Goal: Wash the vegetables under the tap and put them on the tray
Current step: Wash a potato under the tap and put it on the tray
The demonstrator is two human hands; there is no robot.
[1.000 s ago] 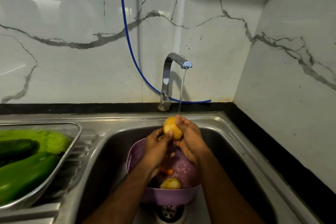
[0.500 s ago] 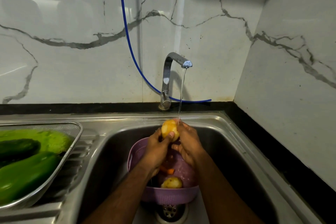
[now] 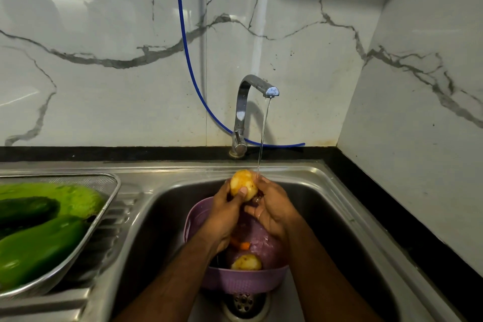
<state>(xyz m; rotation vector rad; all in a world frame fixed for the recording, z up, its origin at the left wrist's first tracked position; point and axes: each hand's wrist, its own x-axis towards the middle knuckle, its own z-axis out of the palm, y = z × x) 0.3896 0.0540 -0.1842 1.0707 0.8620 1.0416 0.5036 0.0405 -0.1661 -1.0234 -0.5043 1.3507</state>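
A: Although the chrome tap point(image 3: 254, 102) and the steel sink point(image 3: 329, 191) catch the light, can you read any brand or lettering on them?

B: No writing shows anywhere. The only marks are the grey veins in the marble wall point(image 3: 104, 34) and a blue hose point(image 3: 188, 60) curving down behind the tap.

A: How much room is there around the work?

B: The basin is wide, but the purple colander point(image 3: 235, 281) fills its middle, sitting over the drain point(image 3: 244, 302). A black counter edge point(image 3: 366, 183) runs close on the right. The mesh tray point(image 3: 109, 191) sits on the drainboard to the left, already holding a dark cucumber point(image 3: 26, 210) and green gourds point(image 3: 39, 248).

A: And the potato?

B: The potato point(image 3: 241, 184) is raised above the colander, just left of the thin water stream point(image 3: 262, 138). The left hand point(image 3: 222, 213) grips it, thumb across its front. The right hand point(image 3: 271, 206) curls against its far side, fingers wet. A second potato point(image 3: 245, 263) and a carrot point(image 3: 241, 244) lie in the colander below.
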